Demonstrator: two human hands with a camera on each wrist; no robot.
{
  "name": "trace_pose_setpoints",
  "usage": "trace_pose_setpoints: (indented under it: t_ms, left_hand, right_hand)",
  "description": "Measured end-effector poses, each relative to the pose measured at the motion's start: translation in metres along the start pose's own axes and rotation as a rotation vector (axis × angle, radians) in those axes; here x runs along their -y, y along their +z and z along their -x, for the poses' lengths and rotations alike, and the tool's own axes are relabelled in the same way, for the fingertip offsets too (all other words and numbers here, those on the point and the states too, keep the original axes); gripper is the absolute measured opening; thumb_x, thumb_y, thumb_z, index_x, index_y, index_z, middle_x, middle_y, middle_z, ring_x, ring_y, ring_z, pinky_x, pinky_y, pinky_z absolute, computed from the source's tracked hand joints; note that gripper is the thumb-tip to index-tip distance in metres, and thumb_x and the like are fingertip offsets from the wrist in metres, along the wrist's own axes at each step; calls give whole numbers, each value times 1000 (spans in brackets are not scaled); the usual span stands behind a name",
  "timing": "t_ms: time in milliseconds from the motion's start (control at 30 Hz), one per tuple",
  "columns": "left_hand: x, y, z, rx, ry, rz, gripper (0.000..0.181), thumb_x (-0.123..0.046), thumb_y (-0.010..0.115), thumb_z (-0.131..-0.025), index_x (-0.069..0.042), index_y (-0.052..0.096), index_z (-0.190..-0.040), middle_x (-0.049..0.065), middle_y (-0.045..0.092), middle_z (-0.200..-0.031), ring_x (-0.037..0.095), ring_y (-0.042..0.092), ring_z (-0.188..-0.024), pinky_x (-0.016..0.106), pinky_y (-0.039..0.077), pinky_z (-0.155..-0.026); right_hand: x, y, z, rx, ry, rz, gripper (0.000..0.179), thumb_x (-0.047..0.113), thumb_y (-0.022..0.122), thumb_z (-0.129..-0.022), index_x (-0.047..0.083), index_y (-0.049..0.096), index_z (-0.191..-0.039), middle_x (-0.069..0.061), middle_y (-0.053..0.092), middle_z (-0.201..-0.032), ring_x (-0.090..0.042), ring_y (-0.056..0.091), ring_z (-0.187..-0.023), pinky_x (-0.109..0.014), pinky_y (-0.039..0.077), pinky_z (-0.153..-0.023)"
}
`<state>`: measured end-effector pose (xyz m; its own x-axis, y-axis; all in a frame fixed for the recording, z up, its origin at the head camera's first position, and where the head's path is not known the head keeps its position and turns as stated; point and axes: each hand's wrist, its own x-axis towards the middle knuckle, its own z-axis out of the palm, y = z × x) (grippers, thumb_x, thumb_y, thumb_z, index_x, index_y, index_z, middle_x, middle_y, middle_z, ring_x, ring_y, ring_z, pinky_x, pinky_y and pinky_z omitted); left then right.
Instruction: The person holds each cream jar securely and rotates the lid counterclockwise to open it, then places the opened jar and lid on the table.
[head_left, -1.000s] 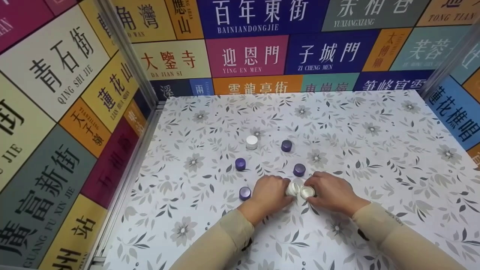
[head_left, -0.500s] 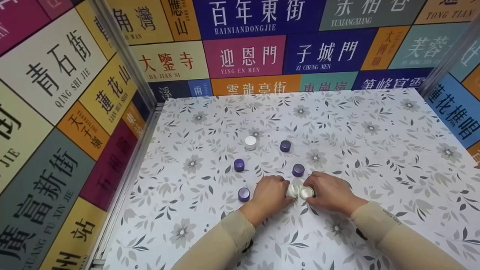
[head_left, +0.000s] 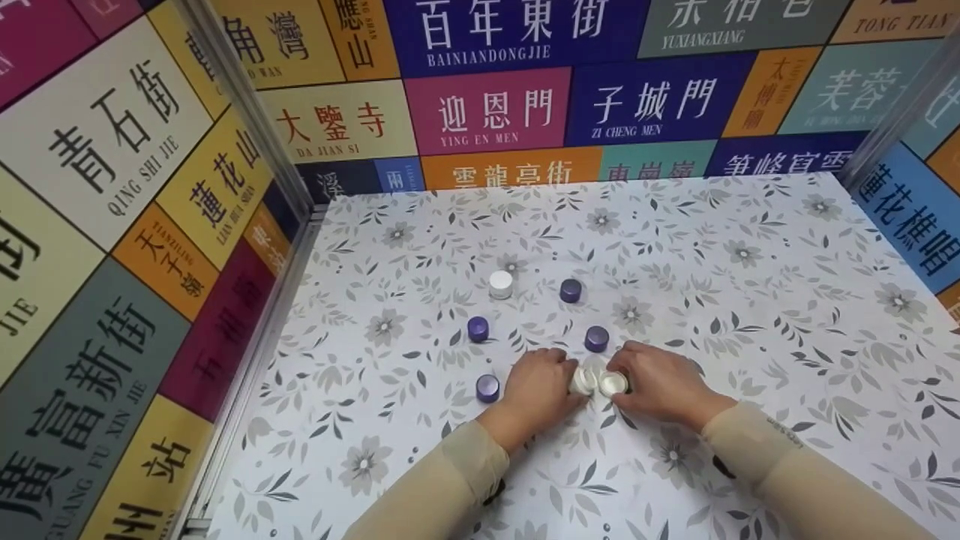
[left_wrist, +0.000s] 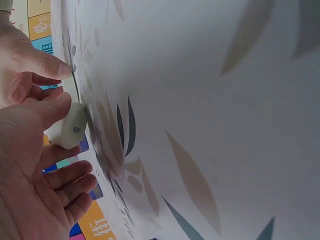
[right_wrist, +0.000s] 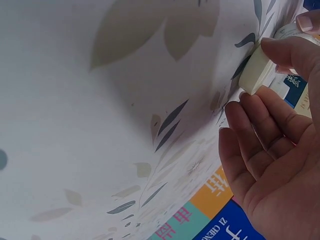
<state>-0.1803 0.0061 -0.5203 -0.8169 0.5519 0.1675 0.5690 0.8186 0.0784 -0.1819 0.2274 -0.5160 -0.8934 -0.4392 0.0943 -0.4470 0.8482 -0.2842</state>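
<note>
A small white jar is pinched between the thumb and fingers of my left hand, low over the table. In the left wrist view its round base carries a small printed mark. Beside it, my right hand pinches a shallow cream-white lid with its hollow side up. The right wrist view shows this lid on edge between thumb and fingertips. Jar and lid sit side by side, nearly meeting. Just beyond the hands stands a purple cap.
More purple caps stand around: one close to the left wrist, another farther left, and a purple cap at the back. A white jar stands behind them. The floral-covered table is bordered by printed wall panels.
The jar has turned slightly in my left hand. Both hands keep nearly the same place, and the standing caps have not moved on the table.
</note>
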Motion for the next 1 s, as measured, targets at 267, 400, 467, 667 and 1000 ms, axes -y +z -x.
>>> trace_pose_setpoints:
  t_ms: [267, 400, 467, 667, 1000]
  left_hand:
    - [4, -2, 0, 24, -14, -5, 51, -53, 72, -83, -16, 73, -117, 8, 60, -135, 25, 58, -119, 36, 42, -101]
    - [6, -3, 0, 47, -22, -6, 52, -54, 71, -84, -16, 73, -119, 10, 56, -141, 27, 53, -128, 39, 40, -104]
    - [6, -3, 1, 58, -23, -6, 50, -53, 70, -85, -16, 73, -118, 11, 54, -143, 27, 50, -131, 40, 39, -105]
    - [7, -3, 1, 85, -21, -24, 47, -53, 67, -86, -16, 74, -115, 12, 52, -144, 27, 48, -133, 40, 37, -107]
    - [7, -2, 5, 70, -24, -16, 48, -54, 71, -83, -16, 74, -111, 10, 57, -140, 26, 51, -130, 37, 38, -106]
  right_hand:
    - [1, -1, -1, -2, -12, 1, 30, 28, 81, -68, 18, 72, -94, 8, 57, -87, -12, 57, -72, -37, 49, -62]
    - [1, -1, -1, -2, -26, 6, 29, 28, 81, -68, 18, 71, -93, 9, 56, -86, -12, 56, -72, -36, 49, -62]
    - [1, -1, -1, -1, -31, 11, 29, 29, 81, -68, 18, 71, -93, 9, 56, -86, -12, 56, -72, -36, 49, -62]
    - [1, -2, -2, 4, -31, 20, 30, 29, 81, -68, 17, 71, -95, 10, 55, -86, -12, 56, -72, -36, 48, -62]
    - [3, -3, 0, -4, -26, 47, 29, 31, 81, -70, 19, 71, -94, 9, 56, -88, -14, 58, -74, -39, 49, -62]
